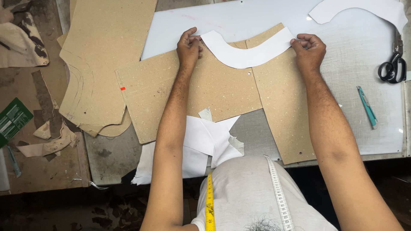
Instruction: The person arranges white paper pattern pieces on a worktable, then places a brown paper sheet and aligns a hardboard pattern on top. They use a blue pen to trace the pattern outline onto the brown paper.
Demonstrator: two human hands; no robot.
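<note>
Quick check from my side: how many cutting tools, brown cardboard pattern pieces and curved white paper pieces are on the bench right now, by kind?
Scissors: 1
Teal utility knife: 1
Brown cardboard pattern pieces: 3, one large at left, two under the hands
Curved white paper pieces: 2, one held by the left hand and right hand, one at top right
Total: 7

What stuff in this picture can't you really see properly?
Head view only:
- Left hand and right hand: fingertips curl over the curved white paper piece, so each grip is partly hidden.
- Scissors: blades run off toward the right edge.
- Brown cardboard pattern: partly covered by the forearms.
- Green box: cut off by the left edge.
- Tape measure: runs off the bottom edge.
</note>
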